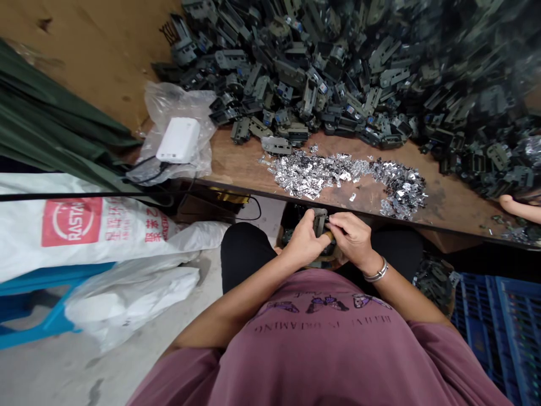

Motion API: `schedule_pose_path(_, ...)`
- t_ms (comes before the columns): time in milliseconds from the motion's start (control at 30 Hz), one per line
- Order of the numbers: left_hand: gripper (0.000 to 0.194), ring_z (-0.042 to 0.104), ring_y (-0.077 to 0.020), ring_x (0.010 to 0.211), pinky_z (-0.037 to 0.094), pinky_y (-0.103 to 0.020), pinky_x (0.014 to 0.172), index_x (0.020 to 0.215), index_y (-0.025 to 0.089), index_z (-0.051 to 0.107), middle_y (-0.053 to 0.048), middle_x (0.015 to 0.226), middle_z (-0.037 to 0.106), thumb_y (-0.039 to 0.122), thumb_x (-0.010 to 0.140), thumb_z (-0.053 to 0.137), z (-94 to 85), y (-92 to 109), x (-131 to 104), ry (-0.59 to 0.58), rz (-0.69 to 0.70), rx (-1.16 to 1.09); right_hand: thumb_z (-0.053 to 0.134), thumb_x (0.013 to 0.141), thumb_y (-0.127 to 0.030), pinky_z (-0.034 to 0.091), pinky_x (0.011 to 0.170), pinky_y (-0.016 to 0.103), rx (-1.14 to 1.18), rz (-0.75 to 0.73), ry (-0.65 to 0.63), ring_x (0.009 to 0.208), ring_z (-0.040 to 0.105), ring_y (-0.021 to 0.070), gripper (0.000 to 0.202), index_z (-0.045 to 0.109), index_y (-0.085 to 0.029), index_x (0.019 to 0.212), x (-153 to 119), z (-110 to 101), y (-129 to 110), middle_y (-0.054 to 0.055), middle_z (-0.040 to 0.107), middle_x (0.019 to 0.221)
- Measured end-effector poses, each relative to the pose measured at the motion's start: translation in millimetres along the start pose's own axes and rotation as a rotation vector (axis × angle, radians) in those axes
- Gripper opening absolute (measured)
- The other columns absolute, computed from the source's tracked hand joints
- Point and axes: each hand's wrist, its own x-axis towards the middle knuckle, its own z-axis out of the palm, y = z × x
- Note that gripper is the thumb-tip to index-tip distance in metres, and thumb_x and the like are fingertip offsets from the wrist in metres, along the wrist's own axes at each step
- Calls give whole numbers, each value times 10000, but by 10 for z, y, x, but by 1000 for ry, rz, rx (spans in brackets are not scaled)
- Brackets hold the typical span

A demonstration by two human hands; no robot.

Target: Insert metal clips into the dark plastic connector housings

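Over my lap, just below the table's front edge, my left hand (305,241) is closed on a grey metal part (320,221). My right hand (351,238) meets it from the right, its thumb and fingers pinched at the part's side; whatever small thing lies between them is too small to name. Beneath both hands sits a container of dark parts, largely hidden by them. A heap of small shiny metal pieces (310,173) lies on the wooden table (236,160) in front of my hands.
Behind the shiny pieces rises a large pile of grey metal parts (291,73). A white device (179,140) rests on clear plastic at the left. White sacks (25,225) and a blue stool (54,321) stand left, blue crates (524,316) right. Another person's hand (522,210) shows at the right edge.
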Motion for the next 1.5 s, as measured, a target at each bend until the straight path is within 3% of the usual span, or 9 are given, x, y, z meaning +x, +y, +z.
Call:
schedule_pose_path(233,270,523,-192,701,428,-344,648,867,223,379,-2,786,482,162,711,591,-61,73,-96,-48,39,480,543,923,-103,605,748,320,-40,-69,-88,851,693,180,199,712,-190,983,-76,10,1,94,723,916)
schedule_pose_path(333,325,564,-216,754,453,-362,666,939,204,430,-35,863,538,265,714,657,-98,103,-108,-57,67,467,593,921,-171,604,759,317,121,1,-156,869,693,175,151,720,-209,994,-16,-65,-17,79,723,944)
schedule_pose_path(433,395,572,-215,835,465,-356,718,985,186,498,-50,922,566,364,714,724,-147,90,-88,3,265,376,622,910,-214,601,774,332,205,134,-126,896,691,177,207,699,-229,1101,25,-155,-34,81,718,1046)
schedule_pose_path(533,164,512,-159,715,421,-302,660,820,185,527,-4,748,513,321,848,613,-219,58,-71,125,476,326,609,910,-218,592,710,313,197,233,-124,836,690,166,261,667,-227,1165,-13,-193,-55,83,717,1056)
schedule_pose_path(667,220,443,-126,626,367,-270,598,694,190,470,23,665,439,243,880,575,-326,67,-76,290,587,261,600,911,-205,574,713,294,188,232,-214,799,694,163,163,689,-212,1047,-128,-161,-83,60,733,911)
schedule_pose_path(867,251,521,-164,739,449,-311,688,860,186,568,-22,791,549,435,879,584,-410,49,-96,277,464,52,588,918,-199,546,642,255,179,212,-253,687,673,140,125,697,-200,978,-161,-124,-61,41,718,802)
schedule_pose_path(1133,473,575,-153,509,502,-287,463,785,169,596,-31,636,614,617,862,465,-475,-54,-144,191,-126,-596,584,912,-211,549,645,263,150,215,-302,687,681,148,128,709,-206,940,-137,-93,-20,40,734,805)
schedule_pose_path(1267,513,578,-141,585,538,-289,525,917,176,611,-24,746,619,644,714,657,-517,-16,-135,145,-95,-732,588,911,-217,548,629,267,145,193,-301,679,685,153,127,711,-214,941,-112,-80,-6,34,735,797)
schedule_pose_path(1500,529,563,-160,773,499,-294,701,1122,181,624,-28,887,605,437,687,781,-633,-24,-134,123,184,-313,583,917,-234,552,628,278,106,177,-344,680,685,160,135,714,-213,943,-11,-67,35,39,733,791)
